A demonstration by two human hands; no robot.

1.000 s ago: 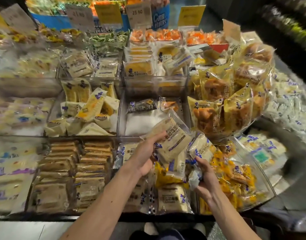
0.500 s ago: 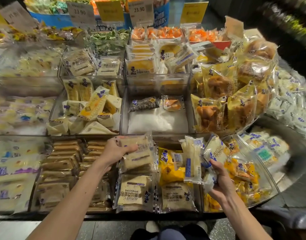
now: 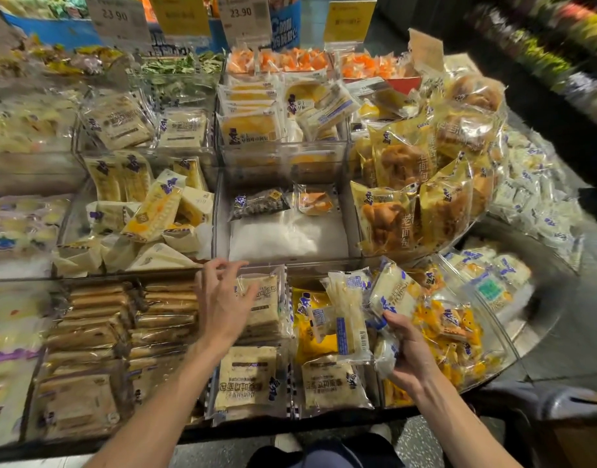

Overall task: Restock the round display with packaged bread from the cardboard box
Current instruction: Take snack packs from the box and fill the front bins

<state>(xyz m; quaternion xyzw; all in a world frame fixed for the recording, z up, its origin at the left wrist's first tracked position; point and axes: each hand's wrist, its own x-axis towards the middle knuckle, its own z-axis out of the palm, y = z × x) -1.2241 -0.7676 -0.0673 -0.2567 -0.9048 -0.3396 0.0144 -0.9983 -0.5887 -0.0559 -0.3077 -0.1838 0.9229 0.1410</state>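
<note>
Fingers [image 3: 209,271] of L hand [image 3: 222,309] spread over bread pack [image 3: 265,309]; R hand [image 3: 408,349] fingers clamp packs [image 3: 347,315], long axes pointing away.

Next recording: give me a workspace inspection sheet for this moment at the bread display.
Surface: tiered display of clear plastic bins; the middle bin's white liner is mostly bare.
Job's things: cream sliced-bread packet on a front-bin stack; bundle of clear-wrapped pale bread packets held over the front bins.
Clutter: one dark packet and one orange packet in the middle bin.
Grippers: left hand has its fingers spread over the cream packet, holding nothing; right hand grips the bundle.
Cables: nothing seen.
Surroundings: yellow bags of brown buns, price cards.
</note>
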